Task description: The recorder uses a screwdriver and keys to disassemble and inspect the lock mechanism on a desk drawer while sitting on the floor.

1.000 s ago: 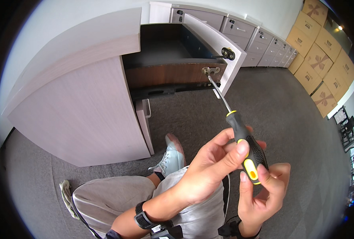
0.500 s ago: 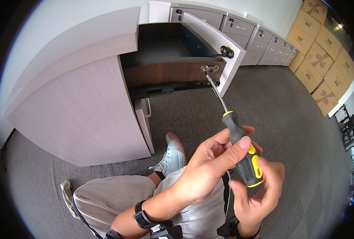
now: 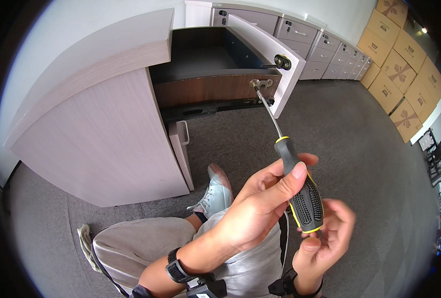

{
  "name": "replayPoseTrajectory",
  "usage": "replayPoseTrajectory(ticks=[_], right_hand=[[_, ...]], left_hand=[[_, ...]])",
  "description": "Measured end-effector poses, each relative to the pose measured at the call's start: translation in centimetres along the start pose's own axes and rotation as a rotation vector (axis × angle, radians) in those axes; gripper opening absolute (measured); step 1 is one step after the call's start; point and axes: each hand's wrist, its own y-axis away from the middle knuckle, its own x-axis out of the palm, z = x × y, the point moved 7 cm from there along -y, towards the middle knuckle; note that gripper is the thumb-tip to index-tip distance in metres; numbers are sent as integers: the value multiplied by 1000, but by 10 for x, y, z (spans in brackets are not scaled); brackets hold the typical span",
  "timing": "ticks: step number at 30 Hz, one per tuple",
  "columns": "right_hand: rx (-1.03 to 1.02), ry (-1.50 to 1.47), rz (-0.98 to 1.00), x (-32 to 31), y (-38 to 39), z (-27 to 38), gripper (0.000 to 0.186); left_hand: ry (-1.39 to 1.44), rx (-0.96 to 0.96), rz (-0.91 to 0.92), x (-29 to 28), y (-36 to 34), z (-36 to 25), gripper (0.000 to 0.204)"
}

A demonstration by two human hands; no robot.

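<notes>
1. Held the screwdriver clamped in the left grip.
2. Rested its tip at the metal fitting on the open drawer.
3. Curled the right grip near the handle's end — could not tell whether closed on it.

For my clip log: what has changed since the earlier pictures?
The screwdriver rolled rightward, dark grip now up instead of yellow panel; the right hand lowered its thumb off it. The left hand still holds it, tip at the bracket; the drawer stays open.
</notes>
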Motion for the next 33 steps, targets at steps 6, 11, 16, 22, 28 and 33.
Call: replayPoseTrajectory(ticks=[6,11,16,22,28,33], right_hand=[[-225,149,53,3,-7,12,42],[-28,15,69,6,-4,2,58],[-48,-16,72,7,-1,-5,57],[-226,-18,72,17,-6,15,55],[130,-290,3,13,4,-8,59],[-263,135,139,13,-7,20,42]], left_hand=[[-114,31,-23,-10,-2,2,49],[-199,134,-101,-19,2,-6,30],[-139,102,-74,-14,2,-7,36],[-228,117,-126,-16,7,-13,37],[-116,123,-129,-15,7,-8,39],[-289,148,-195,-20,11,-10,36]])
